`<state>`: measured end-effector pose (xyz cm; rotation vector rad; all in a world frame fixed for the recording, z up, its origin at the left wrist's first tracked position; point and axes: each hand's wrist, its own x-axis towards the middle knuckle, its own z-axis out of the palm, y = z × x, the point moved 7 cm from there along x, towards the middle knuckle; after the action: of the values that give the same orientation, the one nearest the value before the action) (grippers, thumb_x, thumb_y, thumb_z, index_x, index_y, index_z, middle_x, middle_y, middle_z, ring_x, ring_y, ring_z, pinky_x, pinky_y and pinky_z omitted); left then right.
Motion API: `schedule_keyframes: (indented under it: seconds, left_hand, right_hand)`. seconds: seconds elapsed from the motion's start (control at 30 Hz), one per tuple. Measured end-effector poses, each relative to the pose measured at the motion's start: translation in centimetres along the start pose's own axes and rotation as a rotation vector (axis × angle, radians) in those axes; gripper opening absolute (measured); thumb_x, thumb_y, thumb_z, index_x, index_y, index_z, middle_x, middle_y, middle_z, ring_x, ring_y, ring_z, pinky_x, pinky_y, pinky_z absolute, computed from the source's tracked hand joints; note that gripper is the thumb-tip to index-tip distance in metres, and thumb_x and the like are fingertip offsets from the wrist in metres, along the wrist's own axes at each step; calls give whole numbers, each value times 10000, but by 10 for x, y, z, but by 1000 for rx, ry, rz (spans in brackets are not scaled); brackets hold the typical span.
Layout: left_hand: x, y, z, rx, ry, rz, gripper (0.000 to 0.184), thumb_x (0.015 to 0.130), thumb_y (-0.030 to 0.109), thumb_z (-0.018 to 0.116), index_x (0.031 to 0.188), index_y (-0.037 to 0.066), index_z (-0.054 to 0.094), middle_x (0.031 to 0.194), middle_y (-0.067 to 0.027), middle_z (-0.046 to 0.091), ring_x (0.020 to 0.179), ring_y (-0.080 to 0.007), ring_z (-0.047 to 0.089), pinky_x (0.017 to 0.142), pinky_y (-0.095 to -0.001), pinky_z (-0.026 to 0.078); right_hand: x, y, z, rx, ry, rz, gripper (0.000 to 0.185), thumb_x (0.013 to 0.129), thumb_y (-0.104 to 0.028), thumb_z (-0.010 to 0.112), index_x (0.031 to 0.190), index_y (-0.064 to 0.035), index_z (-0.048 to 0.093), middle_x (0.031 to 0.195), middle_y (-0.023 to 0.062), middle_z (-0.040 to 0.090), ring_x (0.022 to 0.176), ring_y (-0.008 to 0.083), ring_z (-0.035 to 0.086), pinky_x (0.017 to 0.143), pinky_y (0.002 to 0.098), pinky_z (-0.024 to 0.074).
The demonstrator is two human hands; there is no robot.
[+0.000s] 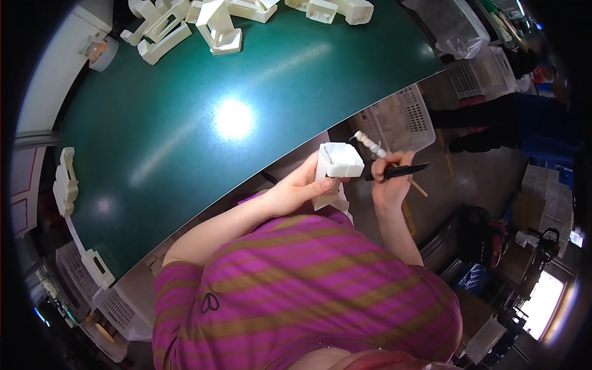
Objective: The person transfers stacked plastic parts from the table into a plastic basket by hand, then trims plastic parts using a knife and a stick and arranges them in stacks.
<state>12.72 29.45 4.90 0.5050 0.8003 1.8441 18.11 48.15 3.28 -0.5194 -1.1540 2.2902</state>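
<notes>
Near the front edge of the green table, my left hand [303,187] is closed round a white plastic part [341,160] with a hollow, box-like end facing up. To its right, my right hand [391,184] is closed round a black-handled tool [404,172] with a dark pointed end, and a thin wooden stick [419,187] whose upper end carries a lumpy white wrapping [369,144]. The two hands are apart, and the tool does not touch the white part.
Several white plastic parts [219,28] lie along the far side of the green table [166,123]; others [65,182] sit at its left edge. A plastic crate [421,117] stands beyond my right hand. Another person [542,120] is at the right.
</notes>
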Motion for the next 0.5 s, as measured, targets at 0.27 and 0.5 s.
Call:
schedule_keyframes:
  seconds: [0.27,0.5]
  left_hand:
    - [-11,-19,-21,159,104,20,628,1006,315,517,1477,21,224,1391,-98,405,1303,-186,376,1093,-359,302]
    - [-9,-4,-16,228,97,63,585,1009,259,510,1467,15,239,1359,-101,422,1284,-182,386,1084,-347,306]
  right_hand:
    - [-16,20,31,209,-162,465,346,1030,-286,446,726,-122,445,614,21,504,403,154,432,440,278,338]
    - [-12,14,30,96,-135,501,373,1039,-287,423,710,-115,450,577,37,492,394,153,439,423,270,330]
